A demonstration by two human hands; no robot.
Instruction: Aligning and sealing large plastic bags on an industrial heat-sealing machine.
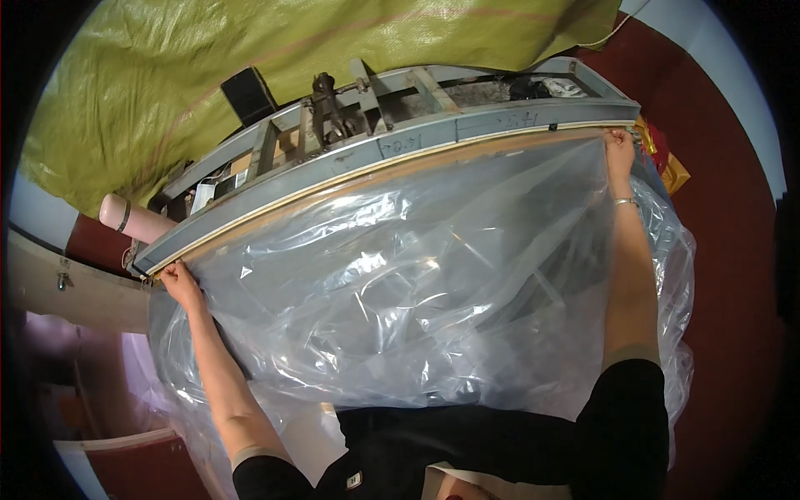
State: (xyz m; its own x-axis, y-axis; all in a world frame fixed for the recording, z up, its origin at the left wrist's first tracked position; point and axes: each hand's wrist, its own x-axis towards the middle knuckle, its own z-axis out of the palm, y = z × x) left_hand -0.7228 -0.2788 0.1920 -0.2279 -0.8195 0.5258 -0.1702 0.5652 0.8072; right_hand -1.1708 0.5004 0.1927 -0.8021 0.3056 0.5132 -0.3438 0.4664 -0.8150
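A wide sheet of clear plastic film [392, 275] hangs stretched between my hands, wrinkled and shiny. Its upper edge runs along the front of a long grey metal frame [333, 171]. My left hand [181, 283] pinches the film at the frame's left end. At the right end, higher up, my right hand [618, 154] grips the film's other corner with closed fingers. Both arms are spread wide. A narrow pale strip [283, 206] follows the frame's front edge just beyond the film, with a small black piece [552, 127] on it near the right hand.
A pink cylindrical bottle [133, 218] lies by the frame's left end. Metal crossbars and a dark clamp-like mechanism [332, 107] sit inside the frame. Behind are a black flat object [248, 96] and a yellow-green woven tarp [333, 37]. More film [671, 250] bunches at the right.
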